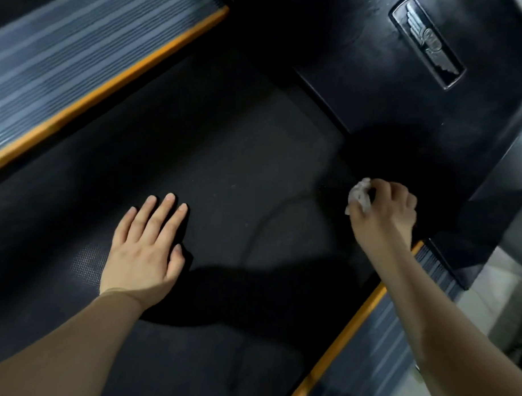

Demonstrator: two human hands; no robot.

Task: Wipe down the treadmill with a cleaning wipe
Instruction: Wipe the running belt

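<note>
Left side rail [80, 65]: ribbed grey strip with an orange edge, running diagonally across the upper left, beside the belt.

Left hand [143, 255]: lies flat on the belt, fingers straight and together, thumb tucked alongside; the grip is released and holds nothing. It looks like a brace for leaning forward.

Belt [238, 169]: dark textured running surface filling the middle, with faint pale specks near its front end.

Wipe [359, 196]: small, white and crumpled, at the front right corner of the belt, just where the belt meets the motor cover.

Right hand [384, 211]: the grip is clenched around the wipe, fingers curled over it; the wad sticks out on the thumb side, toward the belt, and the rest is hidden in the fist. Whether the wipe touches the surface I cannot tell.

Motor cover [398, 83]: glossy black hood at the upper right carrying a silver winged badge [427, 42].

Right side rail [376, 327]: orange-edged strip under the right forearm.

Doing it well: judged from here, the seam is being worked. Opening the wad flatter would put more cloth on the surface; overlapping strokes along the seam, with the left palm steadying, should lift the dust.
</note>
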